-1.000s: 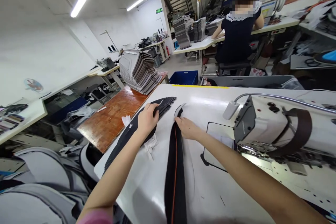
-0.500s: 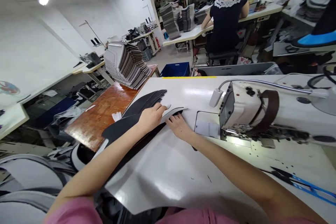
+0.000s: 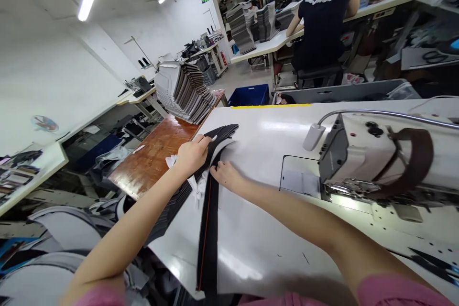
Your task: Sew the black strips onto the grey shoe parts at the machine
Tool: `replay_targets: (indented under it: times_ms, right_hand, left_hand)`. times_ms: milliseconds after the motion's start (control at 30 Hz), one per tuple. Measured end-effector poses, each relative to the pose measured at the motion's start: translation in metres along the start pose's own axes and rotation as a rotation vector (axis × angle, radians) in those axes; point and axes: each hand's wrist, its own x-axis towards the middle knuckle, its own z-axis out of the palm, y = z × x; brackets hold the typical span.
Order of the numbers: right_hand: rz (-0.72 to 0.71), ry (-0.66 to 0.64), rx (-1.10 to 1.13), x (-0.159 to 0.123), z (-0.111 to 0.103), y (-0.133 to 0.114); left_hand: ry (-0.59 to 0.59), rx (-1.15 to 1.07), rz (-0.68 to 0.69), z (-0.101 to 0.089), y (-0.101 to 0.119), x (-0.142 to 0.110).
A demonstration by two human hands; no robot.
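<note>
My right hand (image 3: 226, 175) has its fingers curled around the upper end of a long black fabric strip (image 3: 211, 229) with a thin red line along it. The strip hangs down over the front table edge. Just above those fingers a curved piece with a pale grey face (image 3: 221, 147) stands on edge. My left hand (image 3: 194, 154) is closed at the edge of a dark fabric piece, over a fanned stack of dark curved pieces (image 3: 227, 130); its fingertips are partly hidden. White scraps (image 3: 196, 189) lie between the stack and the strip.
A sewing machine (image 3: 376, 153) with a small lamp (image 3: 313, 136) stands at the right. Black scissors (image 3: 430, 263) lie at the lower right. Behind the brown table's tall stack of grey panels (image 3: 182, 91) are a blue bin (image 3: 250, 95) and a seated person (image 3: 319, 33).
Both hands have moved left, toward the stack. The broad dark piece that lay under my left arm is now seen narrow, with the red-lined strip running down the table. The view has turned left.
</note>
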Motion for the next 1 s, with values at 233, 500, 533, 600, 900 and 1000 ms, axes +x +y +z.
replay_targets:
  times_ms: [233, 500, 533, 600, 900, 1000]
  right_hand:
    - [0.025, 0.166, -0.036, 0.016, 0.014, -0.017]
    - [-0.101, 0.182, -0.080, 0.022, 0.024, -0.018]
    - [-0.105, 0.182, -0.078, 0.022, 0.021, -0.015]
    - [-0.091, 0.176, -0.074, 0.022, 0.016, -0.005]
    - [0.119, 0.003, -0.079, -0.078, -0.024, 0.050]
    - [0.149, -0.061, -0.046, -0.133, -0.048, 0.054]
  left_hand:
    - [-0.049, -0.076, -0.136, 0.037, -0.015, -0.034]
    - [-0.200, -0.842, -0.395, 0.104, -0.029, -0.049]
    - [-0.211, -0.957, -0.476, 0.109, -0.030, -0.048]
    - [-0.257, -1.106, -0.586, 0.116, -0.024, -0.046]
    - [-0.373, -1.045, -0.117, 0.068, 0.054, -0.042]
    - [-0.131, -0.617, 0.039, 0.030, 0.079, -0.026]
